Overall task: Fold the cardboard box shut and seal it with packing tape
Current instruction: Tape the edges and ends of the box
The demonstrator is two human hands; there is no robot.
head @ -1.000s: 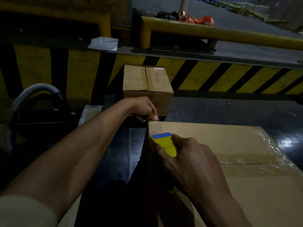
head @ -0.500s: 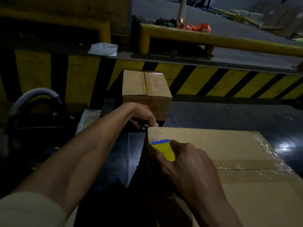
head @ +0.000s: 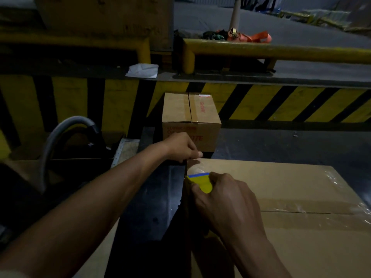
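A large cardboard box point(head: 281, 187) fills the lower right, flaps folded down, with clear packing tape point(head: 313, 207) along its centre seam. My right hand point(head: 224, 199) grips a yellow tape dispenser with a blue edge point(head: 200, 180) at the box's left edge. A short stretch of clear tape point(head: 197, 167) runs from the dispenser toward the far left corner. My left hand point(head: 182, 147) pinches the tape end at that corner, fingers curled over the edge.
A smaller taped carton point(head: 190, 115) stands just beyond the big box. Behind it runs a yellow-and-black striped dock wall point(head: 281, 101) with yellow rails point(head: 281, 51). A grey hose point(head: 60, 133) arcs at left. White paper point(head: 142, 70) lies on the ledge.
The dispenser has stayed near the left edge; my left hand has kept hold of the corner. My view has tilted slightly, shifting the scene downward.
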